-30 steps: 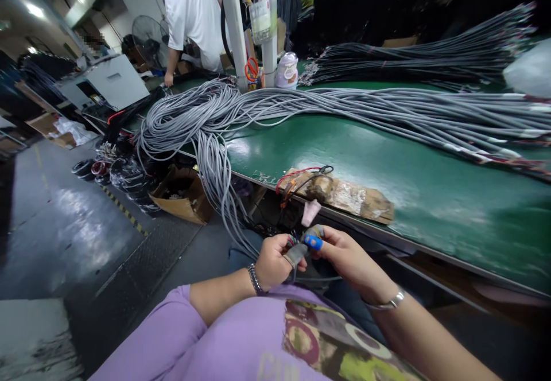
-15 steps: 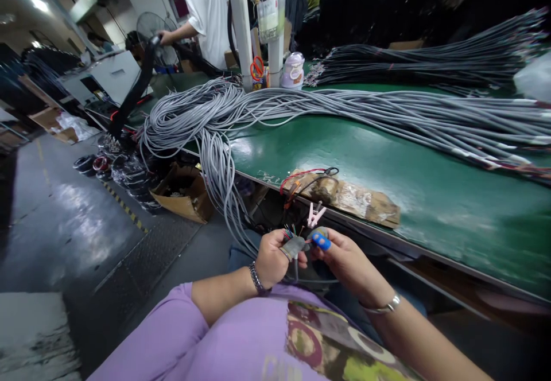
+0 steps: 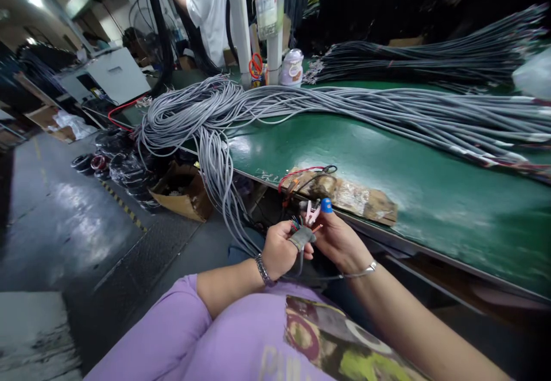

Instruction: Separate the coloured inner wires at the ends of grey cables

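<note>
My left hand (image 3: 279,252) is closed on the end of a grey cable (image 3: 300,263), with thin coloured wires (image 3: 296,223) fanning out above the fingers. A worn grey covering (image 3: 303,236) wraps one of its digits, and a reddish bare strand (image 3: 317,228) sticks out to the right. My right hand (image 3: 342,240), with a blue cover on one fingertip, is closed around a small pink-handled clip (image 3: 313,213) at the table edge. Its fingers lie on both sides of the clip and are partly hidden.
On the green table (image 3: 275,146) lies a long bundle of grey cables (image 3: 365,102), some hanging over the edge. A taped wooden board (image 3: 381,209) sits at the front edge. Black cables (image 3: 408,62) lie behind. A co-worker (image 3: 206,14) holds black cable; a cardboard box (image 3: 185,194) stands below.
My right hand has moved up and away from the left hand, to the pink-handled clip. My left hand has shifted slightly right and up. The co-worker's hand has lifted the black cable higher.
</note>
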